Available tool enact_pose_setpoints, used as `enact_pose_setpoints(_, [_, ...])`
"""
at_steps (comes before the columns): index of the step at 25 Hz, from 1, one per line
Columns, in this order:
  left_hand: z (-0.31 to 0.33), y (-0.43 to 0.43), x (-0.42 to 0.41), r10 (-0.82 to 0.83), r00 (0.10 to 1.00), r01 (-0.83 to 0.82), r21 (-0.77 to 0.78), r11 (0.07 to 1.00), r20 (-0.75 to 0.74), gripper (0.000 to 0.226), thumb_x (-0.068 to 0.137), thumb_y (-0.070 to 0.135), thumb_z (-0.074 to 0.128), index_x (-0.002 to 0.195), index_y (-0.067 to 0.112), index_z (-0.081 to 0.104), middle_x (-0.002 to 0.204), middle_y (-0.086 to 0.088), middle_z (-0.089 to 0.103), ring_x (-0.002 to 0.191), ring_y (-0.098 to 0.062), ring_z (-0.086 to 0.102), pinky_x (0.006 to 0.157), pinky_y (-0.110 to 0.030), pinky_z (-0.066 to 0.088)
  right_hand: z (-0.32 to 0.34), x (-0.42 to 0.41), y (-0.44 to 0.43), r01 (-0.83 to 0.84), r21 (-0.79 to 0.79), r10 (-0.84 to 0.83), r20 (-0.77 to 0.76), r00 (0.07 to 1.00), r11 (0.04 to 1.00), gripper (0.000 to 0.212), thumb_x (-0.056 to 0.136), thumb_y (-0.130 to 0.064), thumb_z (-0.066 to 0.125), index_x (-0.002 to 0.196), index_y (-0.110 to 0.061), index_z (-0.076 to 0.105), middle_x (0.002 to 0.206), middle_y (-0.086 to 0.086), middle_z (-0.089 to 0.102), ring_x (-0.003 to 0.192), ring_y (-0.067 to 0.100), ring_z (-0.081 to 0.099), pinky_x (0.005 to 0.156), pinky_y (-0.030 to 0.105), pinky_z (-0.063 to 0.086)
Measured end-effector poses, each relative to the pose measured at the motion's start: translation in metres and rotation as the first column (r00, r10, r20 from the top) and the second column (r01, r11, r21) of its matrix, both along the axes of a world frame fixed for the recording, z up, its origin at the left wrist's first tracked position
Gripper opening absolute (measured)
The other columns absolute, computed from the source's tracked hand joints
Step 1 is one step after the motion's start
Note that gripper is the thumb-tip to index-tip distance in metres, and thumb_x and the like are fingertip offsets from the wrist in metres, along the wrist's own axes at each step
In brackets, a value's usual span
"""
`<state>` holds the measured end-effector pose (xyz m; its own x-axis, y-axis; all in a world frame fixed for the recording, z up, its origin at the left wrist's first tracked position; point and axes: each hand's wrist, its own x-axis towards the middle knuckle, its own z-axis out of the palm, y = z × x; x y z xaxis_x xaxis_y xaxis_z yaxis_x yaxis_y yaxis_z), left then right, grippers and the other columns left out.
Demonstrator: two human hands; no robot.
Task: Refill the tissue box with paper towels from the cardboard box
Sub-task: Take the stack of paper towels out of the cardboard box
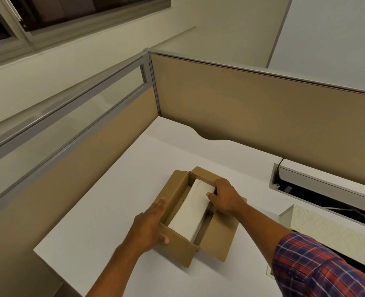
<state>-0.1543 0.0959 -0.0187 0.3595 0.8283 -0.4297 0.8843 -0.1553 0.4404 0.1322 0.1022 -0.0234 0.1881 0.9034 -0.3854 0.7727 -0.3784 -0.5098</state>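
An open brown cardboard box point(178, 249) sits on the white desk point(104, 211), flaps spread. Inside lies a white stack of paper towels point(193, 213), slightly tilted. My left hand point(149, 227) presses flat against the box's near-left wall, thumb over the corner rim. My right hand point(224, 198) reaches into the far end and curls its fingers around the end of the towel stack. At the right edge stands a pale patterned tissue box point(327, 228), partly hidden behind my plaid sleeve.
Tan cubicle partitions point(252, 116) close off the desk's back and left sides. A grey cable tray slot point(319, 189) with wires opens in the desk at the right. The desk's left edge runs near the box.
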Motion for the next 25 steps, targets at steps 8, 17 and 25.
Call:
enact_pose_setpoints(8, [0.023, 0.008, 0.071, 0.113, 0.943, -0.141, 0.068, 0.988, 0.312, 0.091, 0.090, 0.066, 0.068, 0.165, 0.025, 0.033, 0.171, -0.001, 0.038, 0.155, -0.024, 0.039, 0.119, -0.040, 0.041, -0.015, -0.042, -0.077, -0.167, 0.339, 0.027, 0.382, 0.924, 0.926, 0.084, 0.097, -0.057, 0.042, 0.162, -0.008, 0.024, 0.172, 0.016, 0.024, 0.160, 0.032, 0.018, 0.130, 0.047, 0.000])
enact_pose_setpoints(17, [-0.019, 0.041, 0.111, 0.288, 0.957, -0.258, -0.375, 0.890, 0.025, 0.088, 0.085, 0.065, 0.076, 0.146, 0.006, 0.052, 0.150, -0.014, 0.060, 0.131, -0.033, 0.060, 0.090, -0.037, 0.048, -0.028, -0.039, -0.123, -0.132, 0.269, 0.017, 0.392, 0.920, 0.954, 0.091, 0.097, -0.067, 0.030, 0.166, -0.010, 0.010, 0.174, 0.010, -0.006, 0.162, 0.028, -0.004, 0.124, 0.042, -0.011])
enact_pose_setpoints(25, [-0.021, 0.043, 0.123, 0.310, 0.951, -0.277, -0.408, 0.870, 0.016, 0.084, 0.078, 0.045, 0.092, 0.142, 0.006, 0.054, 0.143, -0.015, 0.064, 0.128, -0.034, 0.063, 0.107, -0.046, 0.055, -0.036, -0.034, -0.129, -0.072, 0.212, 0.002, 0.310, 0.951, 0.975, 0.096, 0.096, -0.071, 0.023, 0.165, -0.012, -0.006, 0.168, 0.006, -0.029, 0.155, 0.021, -0.027, 0.124, 0.034, -0.013])
